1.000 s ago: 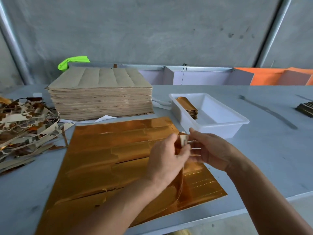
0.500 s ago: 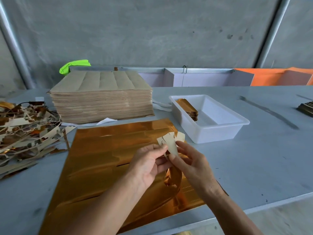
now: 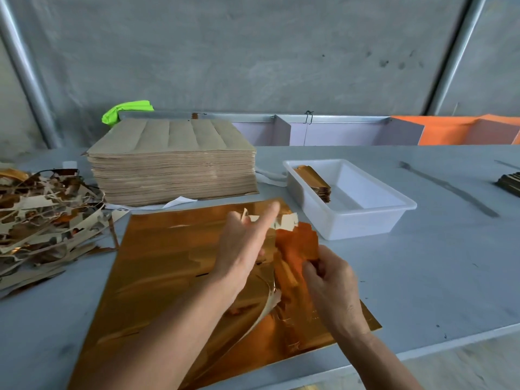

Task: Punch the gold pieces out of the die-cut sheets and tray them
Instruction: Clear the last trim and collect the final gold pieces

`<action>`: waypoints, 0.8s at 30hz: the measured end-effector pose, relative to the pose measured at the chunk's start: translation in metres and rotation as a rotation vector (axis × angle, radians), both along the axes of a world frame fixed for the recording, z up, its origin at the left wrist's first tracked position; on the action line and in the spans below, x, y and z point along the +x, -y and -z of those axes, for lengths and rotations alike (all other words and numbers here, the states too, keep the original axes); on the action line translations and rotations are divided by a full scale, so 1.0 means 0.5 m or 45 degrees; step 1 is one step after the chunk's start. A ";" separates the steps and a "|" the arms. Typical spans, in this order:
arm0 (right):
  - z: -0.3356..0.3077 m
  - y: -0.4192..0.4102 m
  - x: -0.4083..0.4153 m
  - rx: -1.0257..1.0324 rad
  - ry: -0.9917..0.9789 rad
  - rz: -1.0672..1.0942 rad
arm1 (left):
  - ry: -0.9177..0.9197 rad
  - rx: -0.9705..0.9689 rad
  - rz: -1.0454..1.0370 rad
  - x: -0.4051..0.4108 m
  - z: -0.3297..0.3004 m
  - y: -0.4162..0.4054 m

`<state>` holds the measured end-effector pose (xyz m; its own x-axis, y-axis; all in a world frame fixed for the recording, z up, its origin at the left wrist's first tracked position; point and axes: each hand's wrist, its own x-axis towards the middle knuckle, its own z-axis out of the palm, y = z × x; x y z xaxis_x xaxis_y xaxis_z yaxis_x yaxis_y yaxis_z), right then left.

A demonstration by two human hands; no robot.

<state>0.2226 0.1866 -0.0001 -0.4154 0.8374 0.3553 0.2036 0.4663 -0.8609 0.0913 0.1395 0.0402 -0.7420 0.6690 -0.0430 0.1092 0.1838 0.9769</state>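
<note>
A gold die-cut sheet lies flat on the grey table in front of me, its right strip peeled up. My right hand pinches a gold piece torn from that strip and holds it above the sheet. My left hand hovers over the sheet's far right corner; its index finger points away from me while its thumb and other fingers hold a pale scrap. The white tray stands just right of the sheet, with a stack of gold pieces at its left end.
A thick stack of brown-backed sheets stands behind the gold sheet. A heap of offcut waste covers the table's left side. A dark stack sits at the far right. The table's front edge runs close below the sheet.
My hands have pulled apart. The right hand came down and toward me with the gold piece, and the left hand rose toward the sheet's far corner with its index finger stretched out.
</note>
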 end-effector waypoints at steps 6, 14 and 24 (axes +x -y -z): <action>-0.013 0.028 -0.001 0.317 0.080 -0.291 | -0.206 -0.247 -0.036 -0.037 -0.019 -0.041; 0.015 -0.032 0.035 -0.418 -0.463 0.464 | 0.193 -0.019 -0.312 -0.108 0.028 0.016; -0.057 -0.039 0.005 0.652 0.427 0.475 | 0.552 0.253 0.249 -0.073 0.003 0.059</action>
<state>0.2249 0.2059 0.0285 -0.2896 0.7073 0.6449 0.6436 0.6426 -0.4157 0.0548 0.1099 0.0388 -0.5441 0.8201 -0.1771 -0.3000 0.0070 0.9539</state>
